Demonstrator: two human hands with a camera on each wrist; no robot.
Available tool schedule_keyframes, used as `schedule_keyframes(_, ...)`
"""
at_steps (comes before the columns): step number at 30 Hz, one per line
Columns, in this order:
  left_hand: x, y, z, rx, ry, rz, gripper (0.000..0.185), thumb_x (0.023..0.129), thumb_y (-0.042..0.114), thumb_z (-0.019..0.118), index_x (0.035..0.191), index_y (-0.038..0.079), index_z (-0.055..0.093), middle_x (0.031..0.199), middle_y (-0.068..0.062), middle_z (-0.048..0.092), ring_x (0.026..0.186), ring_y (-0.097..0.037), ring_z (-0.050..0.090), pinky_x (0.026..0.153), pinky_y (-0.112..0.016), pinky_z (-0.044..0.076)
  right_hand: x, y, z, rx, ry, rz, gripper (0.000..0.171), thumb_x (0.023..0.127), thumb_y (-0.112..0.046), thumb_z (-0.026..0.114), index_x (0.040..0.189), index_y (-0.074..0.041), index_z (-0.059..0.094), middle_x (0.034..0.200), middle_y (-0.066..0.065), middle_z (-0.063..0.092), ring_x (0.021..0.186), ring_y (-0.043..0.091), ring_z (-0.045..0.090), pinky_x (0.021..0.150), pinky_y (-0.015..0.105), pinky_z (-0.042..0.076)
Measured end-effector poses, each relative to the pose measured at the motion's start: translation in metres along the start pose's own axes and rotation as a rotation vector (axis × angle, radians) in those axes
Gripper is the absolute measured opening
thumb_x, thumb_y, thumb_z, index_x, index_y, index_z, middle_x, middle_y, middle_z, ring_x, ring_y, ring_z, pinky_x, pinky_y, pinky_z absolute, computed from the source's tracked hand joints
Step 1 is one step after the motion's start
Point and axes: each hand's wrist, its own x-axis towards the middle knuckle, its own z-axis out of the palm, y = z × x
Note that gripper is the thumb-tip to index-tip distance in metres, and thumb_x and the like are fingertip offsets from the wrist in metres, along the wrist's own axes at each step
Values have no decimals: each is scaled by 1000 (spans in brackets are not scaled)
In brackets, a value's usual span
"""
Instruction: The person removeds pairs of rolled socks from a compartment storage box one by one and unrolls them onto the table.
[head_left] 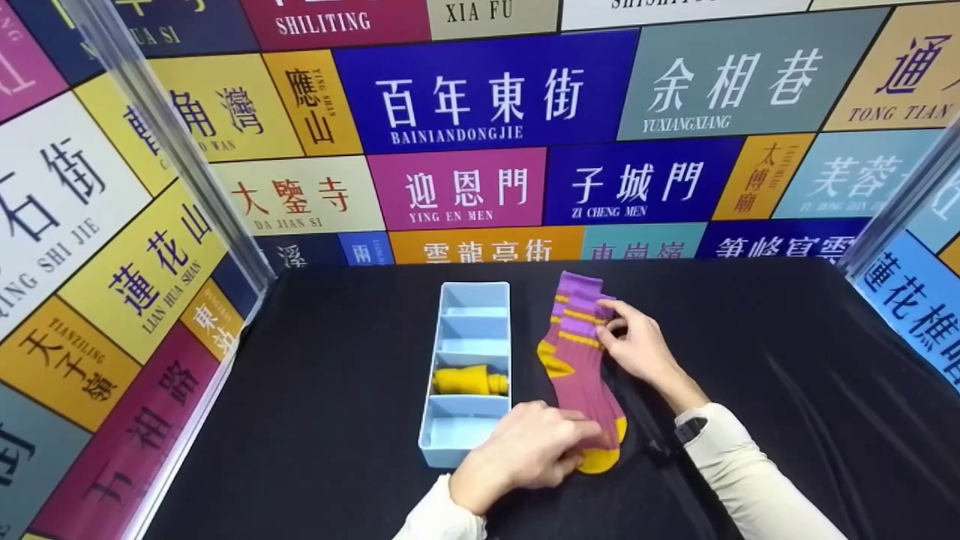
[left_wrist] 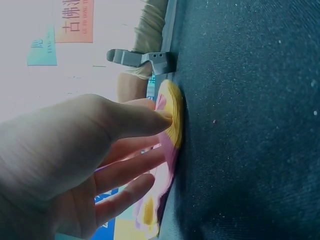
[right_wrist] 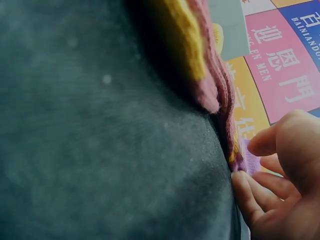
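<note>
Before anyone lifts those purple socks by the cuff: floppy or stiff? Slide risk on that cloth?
Probably floppy: the purple socks are ribbed knit lying flat and limp on the black cloth, so the toe end would likely hang. Likely light. Sliding seems unlikely, knit on woven cloth should drag. The left hand rests at the toes, the right hand pinches the cuff.

A pair of pink-mauve socks [head_left: 581, 375] (purple cuffs banded with yellow stripes, yellow heels and toes) is laid flat on the black cloth, one stacked on the other, cuffs pointing away and toes nearest the camera. The toe end is pressed by the left hand [head_left: 525, 450]; the cuff edge is pinched by the right hand [head_left: 637, 345].
</note>
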Motion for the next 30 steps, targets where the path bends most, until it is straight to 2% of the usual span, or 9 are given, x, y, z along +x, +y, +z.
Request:
schedule_keyframes(3, 0, 0, 0, -8, -18, 4, 36, 96, 23, 74, 127, 41, 73, 117, 24, 75, 86, -3, 71, 73, -21, 55, -2, 0, -1, 11, 1, 10, 52, 94, -5, 78, 144, -3, 65, 124, 21, 73, 103, 31, 76, 76, 17, 54)
schedule_keyframes(5, 1, 0, 1, -9, -18, 3, 35, 97, 22, 73, 127, 41, 73, 117, 24, 75, 88, -3, 72, 74, -21, 55, -4, 0, -1, 14, 18, 27, 52, 92, -5, 80, 142, -1, 65, 124, 22, 71, 102, 30, 77, 78, 17, 55)
schedule_keyframes(9, 3, 0, 2, 5, -2, -15, 29, 98, 25, 73, 124, 38, 74, 112, 22, 75, 89, -3, 73, 76, -23, 57, -8, -2, -3, -7, 43, 124, 50, 92, -16, 85, 136, 0, 67, 103, 17, 78, 82, 17, 76, 74, 17, 53)
schedule_keyframes(13, 5, 2, 4, 74, 7, -40, 18, 99, 29, 74, 116, 33, 74, 103, 17, 74, 87, -7, 73, 76, -28, 57, -12, -8, -6, -46, -19, 190, 52, 96, -31, 84, 136, -2, 66, 83, 8, 80, 66, 10, 71, 68, 23, 50)
schedule_keyframes(16, 6, 4, 4, 138, 24, -60, 11, 99, 32, 74, 111, 31, 73, 100, 14, 73, 89, -9, 73, 75, -30, 56, -14, -12, -6, -74, -55, 159, 54, 95, -34, 84, 136, -3, 66, 82, 5, 81, 71, 16, 74, 75, 31, 52)
schedule_keyframes(19, 7, 6, 4, 188, 61, -95, 10, 100, 33, 74, 109, 30, 74, 100, 12, 74, 90, -11, 72, 73, -28, 55, -15, -16, -4, -104, -32, 140, 55, 94, -33, 86, 136, -4, 67, 89, 7, 82, 83, 23, 77, 84, 41, 55)
schedule_keyframes(22, 9, 9, 5, 252, 101, -152, 10, 101, 33, 72, 107, 26, 73, 99, 8, 73, 89, -14, 71, 72, -29, 56, -15, -18, -2, -104, 19, 162, 57, 93, -30, 87, 137, -3, 65, 105, 14, 82, 91, 30, 78, 90, 49, 59)
schedule_keyframes(26, 14, 15, 9, 366, 133, -274, 17, 100, 35, 72, 105, 19, 69, 102, 3, 72, 88, -17, 70, 71, -30, 58, -15, -21, 3, -42, 28, 144, 57, 93, -23, 85, 140, 1, 62, 125, 25, 76, 102, 38, 77, 97, 54, 60)
schedule_keyframes(30, 23, 22, 13, 411, 149, -420, 36, 98, 45, 75, 115, 14, 67, 124, -6, 74, 100, -22, 72, 79, -33, 62, -14, -22, 7, 21, 27, 103, 54, 92, -14, 85, 139, 1, 63, 129, 28, 73, 108, 40, 76, 100, 54, 60)
